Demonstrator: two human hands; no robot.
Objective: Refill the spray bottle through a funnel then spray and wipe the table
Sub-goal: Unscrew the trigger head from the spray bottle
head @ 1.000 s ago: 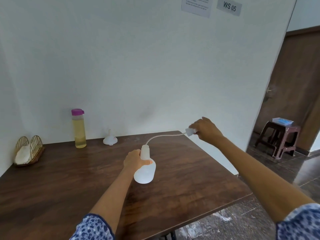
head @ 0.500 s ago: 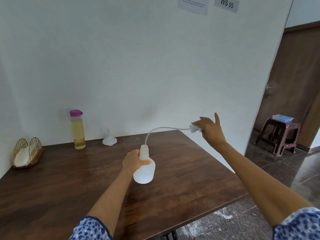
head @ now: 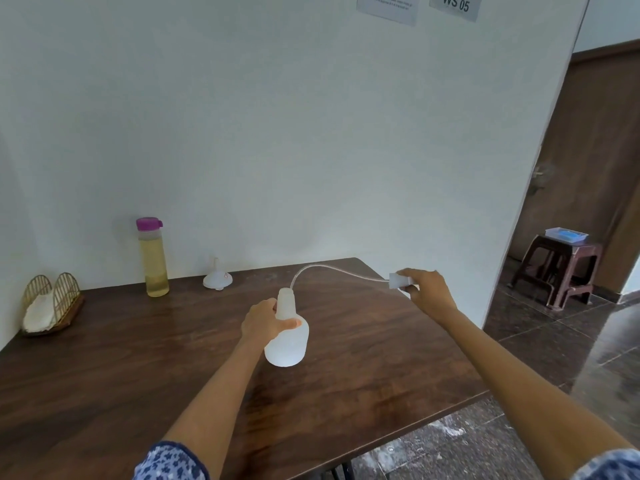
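A white translucent spray bottle (head: 287, 341) stands on the dark wooden table (head: 363, 358), near its middle. My left hand (head: 265, 322) grips its neck. My right hand (head: 427, 291) holds the white spray head (head: 400, 281) out to the right, above the table's right edge. The head's thin dip tube (head: 329, 268) arches back, and its end still sits in the bottle's open mouth. At the back by the wall lies a white funnel (head: 217, 279), spout up, next to a tall bottle of yellowish liquid (head: 152, 259) with a purple cap.
A wire holder with a white cloth (head: 48, 306) sits at the table's far left. The white wall runs along the table's back edge. To the right, a doorway opens onto a dark floor with a brown stool (head: 557, 268) carrying a small box.
My right hand has dropped lower and its fingers have closed around the spray head. The tube has come a little further out. My left hand and the bottle have stayed put.
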